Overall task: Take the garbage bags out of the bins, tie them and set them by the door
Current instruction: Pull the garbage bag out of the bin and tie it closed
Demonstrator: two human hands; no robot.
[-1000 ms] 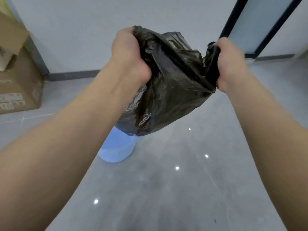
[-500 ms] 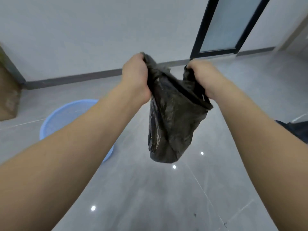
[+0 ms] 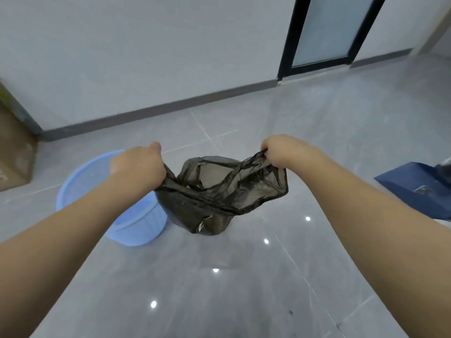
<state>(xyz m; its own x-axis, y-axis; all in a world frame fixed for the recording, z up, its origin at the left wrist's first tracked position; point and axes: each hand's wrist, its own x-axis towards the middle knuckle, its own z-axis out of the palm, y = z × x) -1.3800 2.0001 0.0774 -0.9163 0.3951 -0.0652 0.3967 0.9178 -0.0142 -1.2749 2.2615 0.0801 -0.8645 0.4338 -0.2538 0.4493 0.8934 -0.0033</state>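
A thin black garbage bag [image 3: 219, 198] hangs in the air above the grey floor, its mouth stretched open between my hands. My left hand [image 3: 139, 167] grips the bag's left rim, and my right hand [image 3: 283, 150] grips the right rim a little higher. A light blue plastic bin [image 3: 136, 223] stands on the floor just left of the bag, partly hidden by my left forearm. A black-framed frosted glass door [image 3: 324, 32] is in the far wall at the upper right.
A brown cardboard box [image 3: 14, 152] sits against the wall at the far left. A dark blue flat box [image 3: 415, 191] lies on the floor at the right edge. Grey tiled floor [image 3: 219, 289] spreads in front of me.
My hands have dropped lower and moved apart, pulling the bag's mouth open. The view has tilted down, so the blue bin now shows beside the bag.
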